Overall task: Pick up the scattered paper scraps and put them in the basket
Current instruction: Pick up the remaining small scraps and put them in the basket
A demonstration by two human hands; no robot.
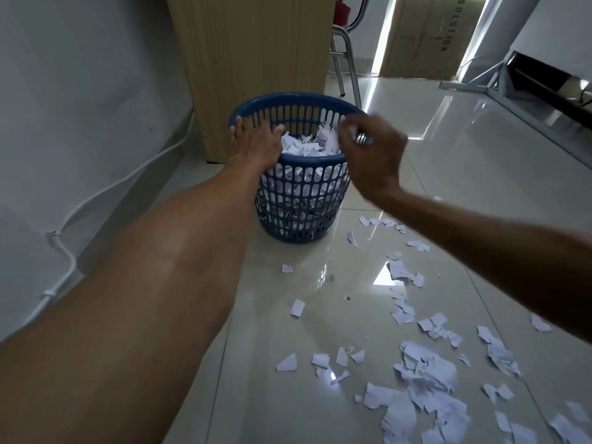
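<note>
Left hand [256,139] grips the left rim of the blue basket [304,200], thumb inside, fingers [243,123] laid over the outside. Right hand [373,155] hovers above the right rim with its fingers curled; it's motion-blurred with something pale at the tips, so I can't tell whether it holds anything. The basket stands on the tiled floor [448,187] in front of a wooden cabinet [256,52], nearly full of white paper, and loose paper scraps [426,370] lie on the floor to its near right.
</note>
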